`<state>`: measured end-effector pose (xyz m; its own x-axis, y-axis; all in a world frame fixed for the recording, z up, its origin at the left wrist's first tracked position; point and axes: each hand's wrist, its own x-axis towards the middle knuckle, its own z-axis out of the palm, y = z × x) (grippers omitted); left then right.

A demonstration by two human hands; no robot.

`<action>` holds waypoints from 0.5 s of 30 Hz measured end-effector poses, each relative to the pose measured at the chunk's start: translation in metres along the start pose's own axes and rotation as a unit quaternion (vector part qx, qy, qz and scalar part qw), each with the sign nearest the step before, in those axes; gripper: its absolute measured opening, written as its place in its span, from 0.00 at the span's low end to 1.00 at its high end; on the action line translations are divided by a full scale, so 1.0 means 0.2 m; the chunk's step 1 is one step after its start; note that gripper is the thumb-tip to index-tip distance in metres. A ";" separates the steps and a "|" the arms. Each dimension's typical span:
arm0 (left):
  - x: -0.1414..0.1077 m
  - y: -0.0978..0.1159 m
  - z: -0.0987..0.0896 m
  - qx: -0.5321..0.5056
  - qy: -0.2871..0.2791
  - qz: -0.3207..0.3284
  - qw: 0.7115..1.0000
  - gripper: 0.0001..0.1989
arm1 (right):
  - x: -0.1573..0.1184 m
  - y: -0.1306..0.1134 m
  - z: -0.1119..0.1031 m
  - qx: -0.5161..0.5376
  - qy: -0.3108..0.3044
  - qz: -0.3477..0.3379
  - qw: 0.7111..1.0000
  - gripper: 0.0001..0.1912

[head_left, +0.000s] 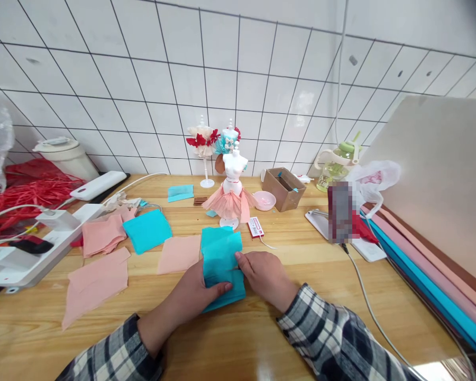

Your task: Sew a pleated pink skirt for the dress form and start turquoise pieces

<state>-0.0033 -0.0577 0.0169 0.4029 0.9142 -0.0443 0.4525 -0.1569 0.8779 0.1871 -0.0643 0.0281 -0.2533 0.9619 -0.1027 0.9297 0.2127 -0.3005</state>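
A piece of turquoise crepe paper, creased across its middle, is held between both hands above the table. My left hand grips it from the left, thumb on top and the other fingers hidden beneath. On its right edge, my right hand pinches the paper between thumb and fingers. Just beyond stands a small white mannequin wearing a peach paper skirt. A flat peach paper sheet lies left of the held paper, with a turquoise sheet farther left.
More peach paper lies at left, near a white power strip. Behind are a second mannequin, a pink bowl and a brown box. A phone stands at right, its cable crossing the table beside paper rolls.
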 end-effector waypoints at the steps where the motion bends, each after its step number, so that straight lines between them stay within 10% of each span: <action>1: 0.00 0.00 0.00 0.003 0.004 -0.006 1.000 0.27 | 0.00 0.00 0.00 -0.005 0.002 0.001 1.000 0.34; 15: -0.01 -0.02 0.01 0.029 0.031 -0.050 0.998 0.28 | -0.01 0.02 0.00 0.021 0.012 -0.027 0.999 0.32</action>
<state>-0.0048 -0.0591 0.0120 0.3034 0.9477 -0.0996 0.5338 -0.0824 0.8416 0.1904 -0.0652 0.0268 -0.2953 0.9533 -0.0633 0.9027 0.2567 -0.3452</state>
